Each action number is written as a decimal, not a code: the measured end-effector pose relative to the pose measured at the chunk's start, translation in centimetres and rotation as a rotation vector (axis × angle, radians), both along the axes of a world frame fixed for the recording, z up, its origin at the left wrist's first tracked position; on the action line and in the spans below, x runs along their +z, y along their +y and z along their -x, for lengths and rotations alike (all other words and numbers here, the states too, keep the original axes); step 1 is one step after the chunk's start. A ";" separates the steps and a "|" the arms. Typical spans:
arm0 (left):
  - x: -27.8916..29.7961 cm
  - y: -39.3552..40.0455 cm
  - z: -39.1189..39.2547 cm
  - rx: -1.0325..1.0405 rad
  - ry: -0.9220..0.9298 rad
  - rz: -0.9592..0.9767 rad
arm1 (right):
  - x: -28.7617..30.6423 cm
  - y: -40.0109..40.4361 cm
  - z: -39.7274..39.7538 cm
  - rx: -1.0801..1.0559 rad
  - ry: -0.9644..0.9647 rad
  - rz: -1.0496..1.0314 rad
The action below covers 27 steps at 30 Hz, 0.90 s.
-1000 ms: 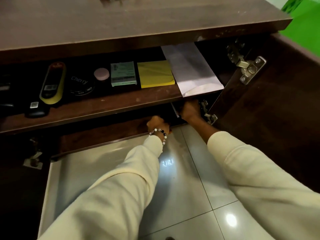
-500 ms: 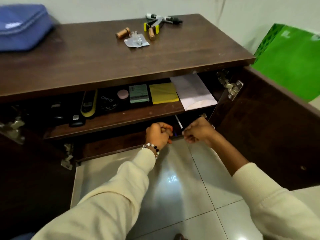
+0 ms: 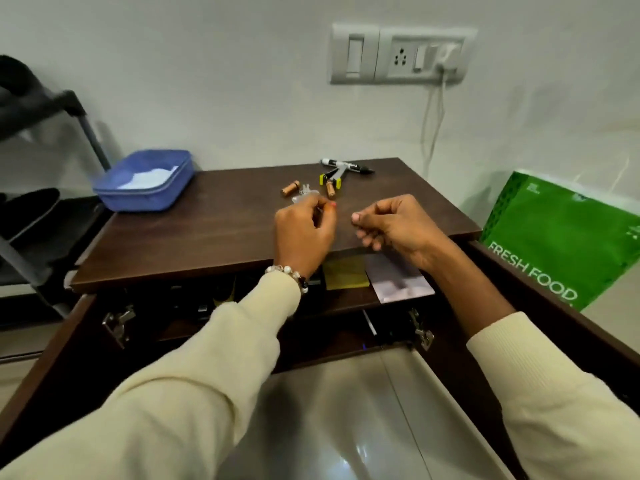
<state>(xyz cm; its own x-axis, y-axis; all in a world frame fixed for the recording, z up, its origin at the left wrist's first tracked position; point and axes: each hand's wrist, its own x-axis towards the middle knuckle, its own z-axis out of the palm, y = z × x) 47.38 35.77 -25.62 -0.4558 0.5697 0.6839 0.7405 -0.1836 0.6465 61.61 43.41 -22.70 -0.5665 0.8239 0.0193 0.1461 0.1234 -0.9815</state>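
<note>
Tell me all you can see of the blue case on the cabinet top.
The blue case is a rounded rectangular box, soft-looking, with a seam like a zip round its side. Something white shows at its top; open or clear-lidded, I cannot tell. It lies flat at the back left corner of the dark wooden cabinet top, close to the wall. Neither the left hand nor the right hand touches it.
</note>
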 end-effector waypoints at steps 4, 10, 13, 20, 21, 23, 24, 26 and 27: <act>0.8 3.2 4.5 0.188 -0.082 0.351 | -0.6 3.1 3.8 -0.176 -0.117 -0.074; 0.6 5.7 6.7 0.218 -0.156 0.506 | -1.9 6.4 7.9 -0.340 -0.274 -0.333; 0.5 7.1 7.7 0.222 -0.190 0.491 | -2.3 7.2 9.5 -0.405 -0.316 -0.437; -0.3 10.4 10.2 0.273 -0.211 0.529 | -2.8 8.5 11.1 -0.461 -0.549 -0.625; -0.4 10.6 10.4 0.291 -0.195 0.542 | -2.8 8.5 11.1 -0.469 -0.559 -0.638; -0.4 10.7 10.5 0.312 -0.170 0.555 | -2.9 8.6 11.0 -0.491 -0.550 -0.616; -0.4 10.6 10.4 0.324 -0.165 0.559 | -2.9 8.6 11.0 -0.498 -0.545 -0.597; 0.0 10.1 9.9 0.345 -0.188 0.552 | -3.2 8.6 10.7 -0.498 -0.511 -0.561; 0.2 9.8 9.6 0.358 -0.212 0.540 | -3.3 8.6 10.5 -0.494 -0.483 -0.543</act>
<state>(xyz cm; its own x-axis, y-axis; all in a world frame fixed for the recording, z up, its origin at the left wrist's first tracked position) 37.74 45.54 -25.40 -0.7726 0.5953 0.2207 0.5425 0.4385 0.7165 51.16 52.00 -25.97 -0.1947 0.9237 0.3301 0.6903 0.3681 -0.6229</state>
